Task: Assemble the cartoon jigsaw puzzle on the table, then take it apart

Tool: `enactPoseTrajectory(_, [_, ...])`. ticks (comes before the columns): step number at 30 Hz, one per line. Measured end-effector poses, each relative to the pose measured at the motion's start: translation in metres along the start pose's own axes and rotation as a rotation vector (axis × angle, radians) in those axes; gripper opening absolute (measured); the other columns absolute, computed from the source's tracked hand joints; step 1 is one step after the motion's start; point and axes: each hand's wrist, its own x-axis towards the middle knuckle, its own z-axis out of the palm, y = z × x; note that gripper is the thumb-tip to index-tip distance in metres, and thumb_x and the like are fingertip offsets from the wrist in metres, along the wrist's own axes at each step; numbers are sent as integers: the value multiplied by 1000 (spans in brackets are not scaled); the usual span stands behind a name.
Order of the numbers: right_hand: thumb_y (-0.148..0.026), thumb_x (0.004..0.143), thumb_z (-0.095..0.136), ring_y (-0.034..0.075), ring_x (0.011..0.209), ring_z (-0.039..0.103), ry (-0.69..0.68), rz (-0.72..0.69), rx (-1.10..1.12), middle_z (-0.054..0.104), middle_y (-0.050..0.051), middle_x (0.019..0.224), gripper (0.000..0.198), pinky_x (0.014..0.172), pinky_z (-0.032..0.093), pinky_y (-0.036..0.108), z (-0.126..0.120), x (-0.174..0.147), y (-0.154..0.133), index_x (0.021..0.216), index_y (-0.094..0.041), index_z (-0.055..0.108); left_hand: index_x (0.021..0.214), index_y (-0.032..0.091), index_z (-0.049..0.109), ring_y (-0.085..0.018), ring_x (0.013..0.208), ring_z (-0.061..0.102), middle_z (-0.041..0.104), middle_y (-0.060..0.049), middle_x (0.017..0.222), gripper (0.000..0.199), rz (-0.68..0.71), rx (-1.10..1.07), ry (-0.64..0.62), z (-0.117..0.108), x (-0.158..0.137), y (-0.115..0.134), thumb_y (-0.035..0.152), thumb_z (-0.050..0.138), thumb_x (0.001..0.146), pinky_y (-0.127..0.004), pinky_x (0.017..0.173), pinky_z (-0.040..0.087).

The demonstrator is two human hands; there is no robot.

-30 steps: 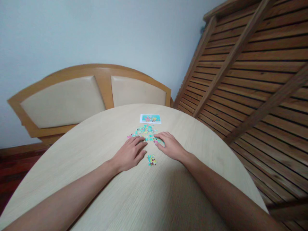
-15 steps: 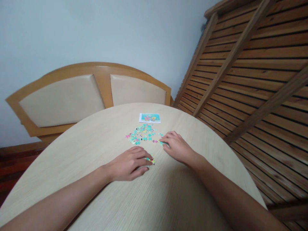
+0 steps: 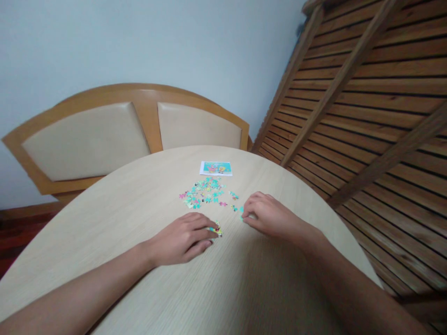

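Note:
My left hand (image 3: 185,238) lies on the table with its fingers stretched out and apart. Its fingertips rest on a small cluster of joined puzzle pieces (image 3: 217,229), yellow with bits of other colours, and partly cover it. To the right, my right hand (image 3: 267,215) has thumb and forefinger pinched together at a teal puzzle piece (image 3: 241,210), whose lower part the fingers hide. Between the hands and the heap lie a pink puzzle piece (image 3: 222,204) and a dark and yellow puzzle piece (image 3: 233,208).
A loose heap of puzzle pieces (image 3: 209,185), mostly teal, spreads beyond my hands. Behind it lies a picture card (image 3: 216,168) with pink and yellow cartoon figures. The round table (image 3: 139,186) meets a padded headboard (image 3: 87,139); a slatted wooden panel (image 3: 349,116) leans at the right.
My right hand has drawn back to the right and nearer me, away from the loose pieces, with a teal puzzle piece at its fingertips. My left hand stays on the joined pieces.

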Motion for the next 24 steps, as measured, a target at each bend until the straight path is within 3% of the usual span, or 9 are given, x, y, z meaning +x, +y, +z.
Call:
enactPoseTrajectory(5, [-23,95,59,26,113,60,66,-18,-8,72,10,119,22,98,44,40,12,5,0,112,-18,73,124,22,64,-23,116,61,67,-9,125,28,-12,15,0,0,0,0,24,49,100,-43,106,46])
enactPoseTrajectory(10, [-22,95,59,25,113,59,15,-61,7,74,8,111,18,99,42,39,13,6,-9,102,-18,76,128,23,63,-24,116,61,66,-8,128,31,-49,57,9,1,-1,0,25,48,101,-44,104,48])
enactPoseTrajectory(16, [-13,90,58,24,100,61,-135,-105,-26,74,7,93,20,86,43,36,0,4,-35,80,-19,75,128,22,64,-24,117,61,66,-9,128,32,-61,56,-1,0,-2,1,27,47,101,-44,103,48])
enactPoseTrajectory(19, [-12,87,59,23,93,61,-145,-115,-18,73,6,86,21,81,42,35,-2,3,-44,72,-20,72,128,22,64,-25,117,61,65,-9,129,32,-62,45,-4,1,-2,1,27,48,101,-44,104,48])
enactPoseTrajectory(24, [-19,84,66,23,98,62,-91,-102,108,73,5,99,12,88,44,35,4,1,-37,93,-21,74,129,22,63,-25,119,60,64,-10,130,32,-53,31,-6,1,-3,0,27,48,101,-45,104,49])
